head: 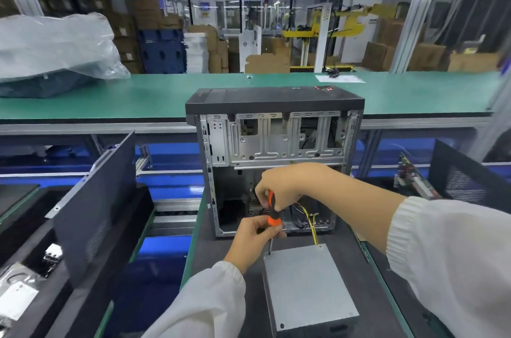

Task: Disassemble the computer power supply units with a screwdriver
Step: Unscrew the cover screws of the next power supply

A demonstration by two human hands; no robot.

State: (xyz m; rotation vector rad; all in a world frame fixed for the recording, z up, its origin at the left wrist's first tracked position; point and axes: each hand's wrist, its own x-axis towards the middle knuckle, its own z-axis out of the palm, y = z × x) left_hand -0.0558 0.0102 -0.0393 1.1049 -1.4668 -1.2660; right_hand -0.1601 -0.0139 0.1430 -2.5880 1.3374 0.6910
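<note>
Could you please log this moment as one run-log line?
both hands grip screwdriver | tip at power supply unit corner screw | open computer case behind

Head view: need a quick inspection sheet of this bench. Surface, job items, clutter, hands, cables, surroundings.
Surface: dark mat with green edging, partly bare.
Job's things: grey power supply unit lies flat on the mat; orange-and-black screwdriver upright, tip at its far-left corner; open computer case stands behind.
Clutter: black side panel leans at left.
Hands: left hand pinches the screwdriver's lower end; right hand grips its handle top.
Cables: yellow wires run from the case towards the unit.
Surroundings: green conveyor bench, plastic-wrapped bundle, cardboard boxes.
</note>
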